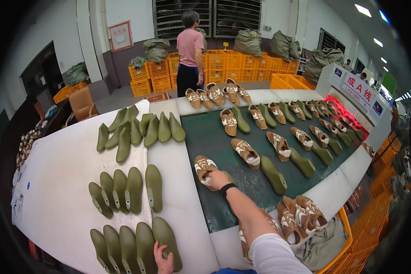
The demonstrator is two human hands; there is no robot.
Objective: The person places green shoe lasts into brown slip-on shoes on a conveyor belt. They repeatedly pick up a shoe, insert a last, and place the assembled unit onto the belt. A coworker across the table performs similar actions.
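My right hand (218, 179), with a dark band at its wrist, grips a brown and white sneaker (204, 165) by its heel opening, at the near left corner of the dark green belt (201, 205). A green shoe last lies partly hidden behind that hand. At the lower edge my left hand (163, 259) rests against the rightmost green shoe last (165, 235) of the near row, fingers apart. Beside it several more green shoe lasts (128, 244) lie side by side, and another row of lasts (120, 187) lies farther up the white table (68, 182).
Sneakers (278, 145) and lasts (301, 163) line the belt in rows. More sneakers (299, 217) stand at the near right beside an orange crate (347, 237). Stacked crates (223, 61) line the back wall, where a person in pink (190, 48) stands.
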